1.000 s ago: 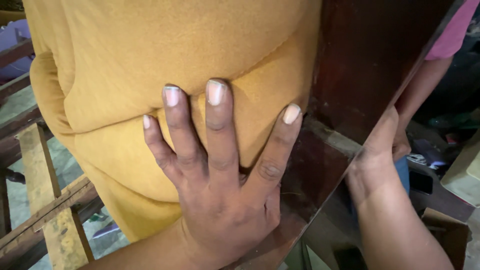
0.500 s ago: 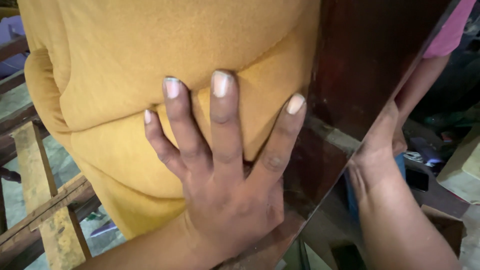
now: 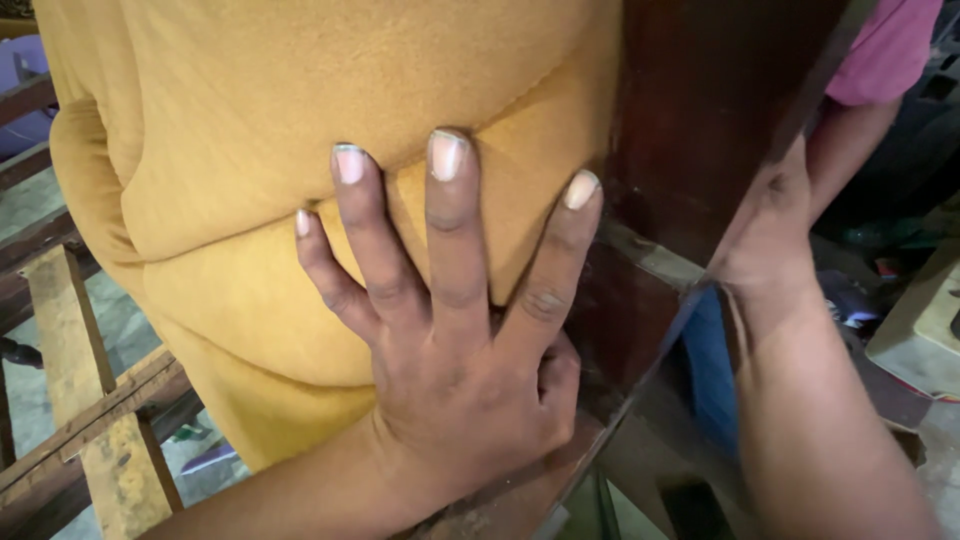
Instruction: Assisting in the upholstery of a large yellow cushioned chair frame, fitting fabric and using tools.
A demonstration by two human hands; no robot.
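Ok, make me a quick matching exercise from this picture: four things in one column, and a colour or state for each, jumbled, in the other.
Things:
1. cushion
2. left hand
3. wooden panel
4. right hand

Descriptions:
A. dark reddish brown
B. spread flat, fingers pressing into soft cloth
C. mustard yellow
D. gripping the far edge of the board

Pairs: 1-C, 2-B, 3-A, 4-D

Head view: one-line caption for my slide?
Left hand pressed flat on mustard-yellow cushion; right hand gripping dark wooden frame edge.
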